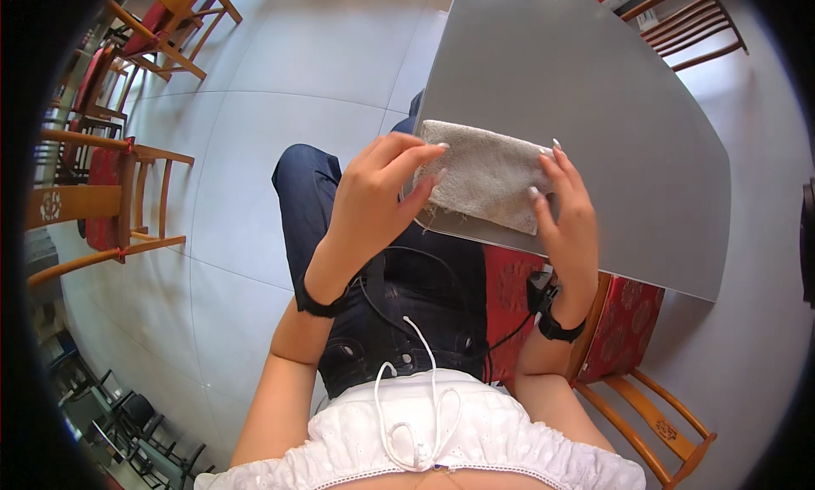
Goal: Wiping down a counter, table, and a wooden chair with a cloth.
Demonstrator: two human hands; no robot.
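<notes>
A folded light grey-beige cloth (pixel 484 172), with loose threads along its near edge, lies at the near left corner of a grey tabletop (pixel 573 83). Over the cloth's left end is my left hand (pixel 388 184), its thumb and index finger apart. My right hand (pixel 566 203) is at the cloth's right end, thumb and fingers spread around that edge. Whether the fingertips of either hand touch the cloth is hard to tell. Both wrists wear black straps, and a small black device with a cable sits at the right one.
A wooden chair with a red patterned seat (pixel 627 324) stands at the table's near side, right of my legs. Another chair (pixel 694 25) is beyond the far right edge. More red-seated wooden chairs (pixel 105 203) stand on the tiled floor to the left. Dark cables run across my lap.
</notes>
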